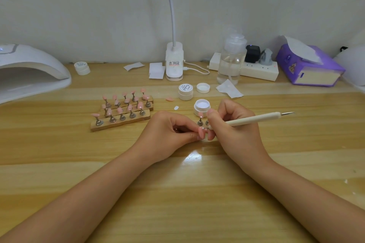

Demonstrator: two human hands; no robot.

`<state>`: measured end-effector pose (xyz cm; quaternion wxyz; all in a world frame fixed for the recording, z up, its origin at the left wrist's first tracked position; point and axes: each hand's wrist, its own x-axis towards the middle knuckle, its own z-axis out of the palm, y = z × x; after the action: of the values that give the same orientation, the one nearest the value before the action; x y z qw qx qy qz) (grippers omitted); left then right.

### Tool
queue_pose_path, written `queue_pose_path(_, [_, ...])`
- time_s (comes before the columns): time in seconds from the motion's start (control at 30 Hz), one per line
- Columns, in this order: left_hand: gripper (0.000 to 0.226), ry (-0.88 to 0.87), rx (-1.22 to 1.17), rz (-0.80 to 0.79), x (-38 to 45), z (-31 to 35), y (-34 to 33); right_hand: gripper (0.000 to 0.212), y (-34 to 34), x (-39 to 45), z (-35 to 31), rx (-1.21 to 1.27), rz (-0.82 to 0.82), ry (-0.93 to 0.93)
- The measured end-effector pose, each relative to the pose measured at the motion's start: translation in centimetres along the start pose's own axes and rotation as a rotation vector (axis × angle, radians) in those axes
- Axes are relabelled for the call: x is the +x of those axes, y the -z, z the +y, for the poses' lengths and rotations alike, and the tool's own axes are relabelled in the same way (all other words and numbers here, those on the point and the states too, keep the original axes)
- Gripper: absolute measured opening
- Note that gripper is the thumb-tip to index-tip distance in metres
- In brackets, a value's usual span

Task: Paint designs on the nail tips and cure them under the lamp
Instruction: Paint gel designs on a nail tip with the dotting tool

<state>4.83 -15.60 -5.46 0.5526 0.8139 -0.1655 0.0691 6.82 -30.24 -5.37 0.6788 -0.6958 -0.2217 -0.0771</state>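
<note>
Wooden desk [59, 154] lies bare nearer the viewer than the open gel jar [202, 107]. Just before that jar, the left hand [167, 134] pinches a pink nail tip [201, 133]; the right hand [235, 130] grips a dotting pen [254, 119] against it.

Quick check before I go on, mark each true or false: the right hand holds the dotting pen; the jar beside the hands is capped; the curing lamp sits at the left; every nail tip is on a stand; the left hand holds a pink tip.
1. The right hand holds the dotting pen. True.
2. The jar by the hands is capped. False: it is open; a loose lid lies behind it.
3. The curing lamp sits at the left. True.
4. Every nail tip is on a stand. False: one pink tip lies loose on the table.
5. The left hand holds a pink nail tip. True.
</note>
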Motion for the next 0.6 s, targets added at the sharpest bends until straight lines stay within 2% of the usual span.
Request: queue_pose_path(0.6, [0.014, 0.001, 0.01, -0.003, 0.02, -0.12, -0.04, 0.04, -0.01, 0.05, -0.11, 0.008, -0.012, -0.019])
